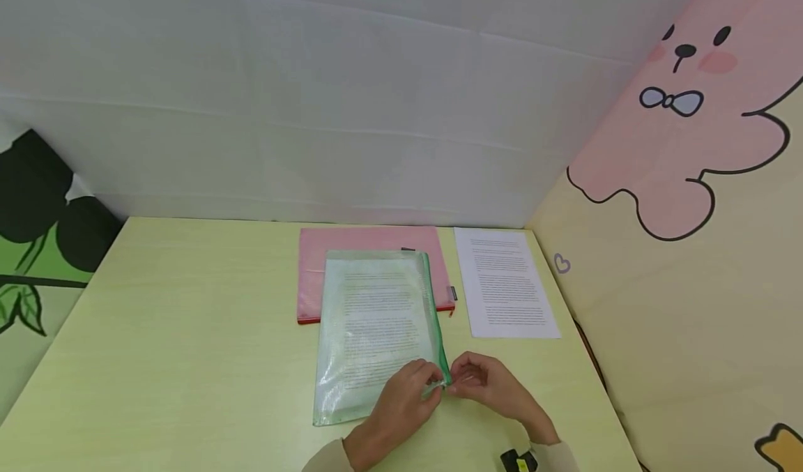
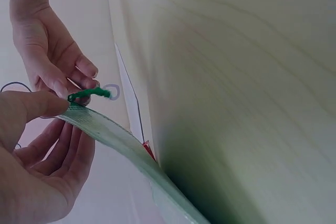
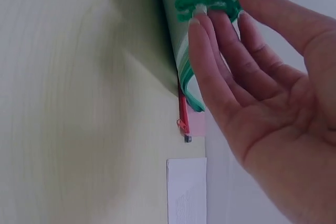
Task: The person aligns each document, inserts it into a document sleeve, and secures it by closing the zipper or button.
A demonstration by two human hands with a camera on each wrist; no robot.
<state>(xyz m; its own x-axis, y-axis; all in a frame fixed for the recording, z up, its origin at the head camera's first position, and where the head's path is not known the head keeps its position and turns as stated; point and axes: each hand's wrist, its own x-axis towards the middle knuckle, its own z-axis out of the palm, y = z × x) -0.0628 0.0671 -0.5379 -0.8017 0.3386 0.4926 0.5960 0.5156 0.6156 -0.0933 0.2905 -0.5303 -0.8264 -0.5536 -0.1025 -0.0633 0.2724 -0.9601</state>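
A translucent green mesh zip pouch [image 1: 376, 318] with printed sheets inside lies on the table, its near right corner raised. My left hand [image 1: 409, 395] pinches that corner between thumb and fingers; in the left wrist view the left hand [image 2: 37, 177] holds the pouch's edge [image 2: 121, 140]. Across from it, my right hand [image 1: 495, 386] has its thumb and fingertips at the zipper end of the same corner. In the right wrist view, green zipper tape [image 3: 231, 8] lies at the fingertips of the right hand [image 3: 268, 93]. Fingers partly hide the zipper's end.
Behind the green pouch, and partly under it, is a pink pouch [image 1: 376, 238] with a red zipper. A printed sheet of paper [image 1: 507, 284] lies to the right, near the table's edge. A white backdrop [image 1: 351, 109] stands at the back, a bear-patterned wall [image 1: 690, 305] at the right.
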